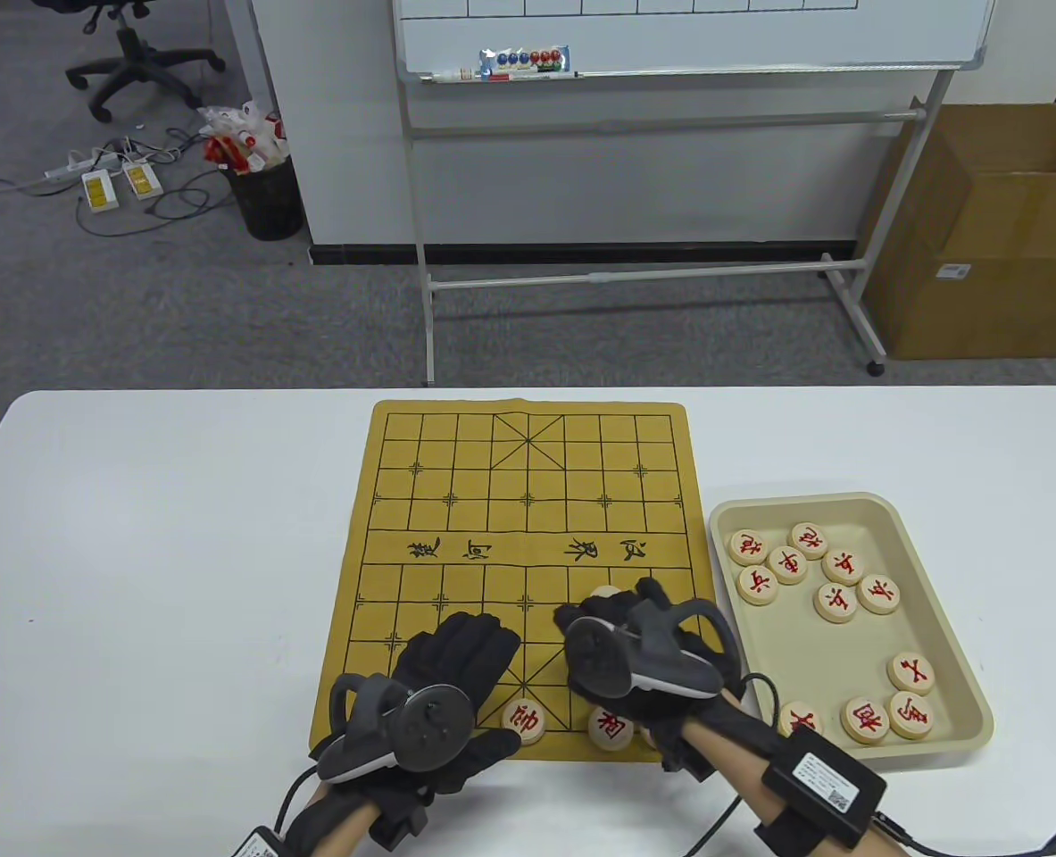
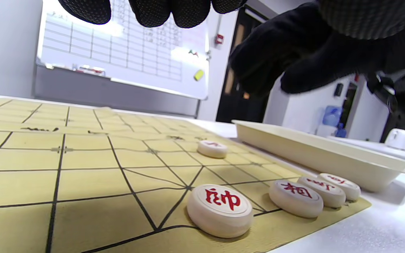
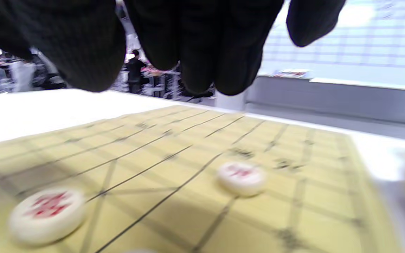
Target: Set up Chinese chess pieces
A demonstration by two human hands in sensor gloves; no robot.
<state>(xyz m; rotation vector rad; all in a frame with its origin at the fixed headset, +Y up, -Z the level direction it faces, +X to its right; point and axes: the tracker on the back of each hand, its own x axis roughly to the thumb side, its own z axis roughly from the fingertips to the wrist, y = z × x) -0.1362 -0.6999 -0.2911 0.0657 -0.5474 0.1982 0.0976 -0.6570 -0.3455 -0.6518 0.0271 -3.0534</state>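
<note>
I see the white table carrying the yellow board at its centre, with the beige tray just to its right, within easy reach of my right hand. I judge the tray serves as the supply, pieces going one by one to the near rank. My left hand rests low on the board's near left part, fingers spread flat and holding nothing. My right hand hovers over the near right squares; its fingers hang loose, apart from the piece below them, and grasp nothing that I can see. I count eleven red pieces in the tray, one partly hidden. On the board: the general, three more on the near edge beside it, and a lone piece farther in.
</note>
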